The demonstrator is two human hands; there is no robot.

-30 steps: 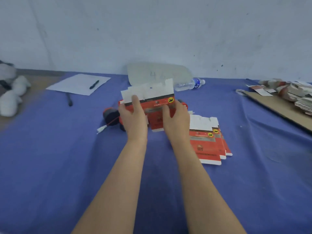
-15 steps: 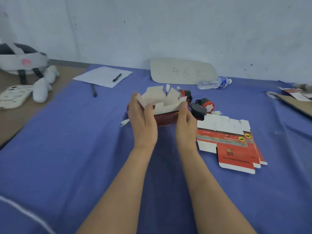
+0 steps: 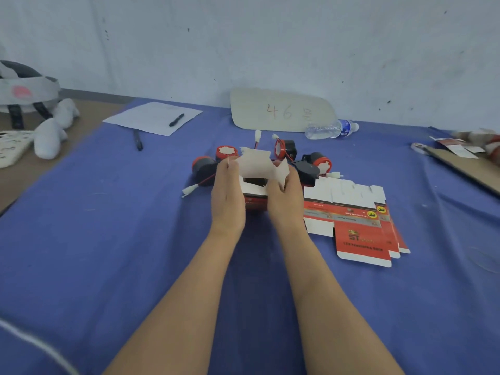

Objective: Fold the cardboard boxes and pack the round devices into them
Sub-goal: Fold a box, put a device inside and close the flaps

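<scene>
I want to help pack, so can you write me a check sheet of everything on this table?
Surface: blue cloth covers the table.
Job's things: half-folded box, flaps up; stack of flat boxes to its right; round devices lie beyond it.
Clutter: paper sheet with a pen on it, second pen, water bottle, cardboard sign.
Hands: left hand and right hand both grip the half-folded box.
Cables: red wires with white plugs trail from the round devices.
Surroundings: pale wall behind.
</scene>
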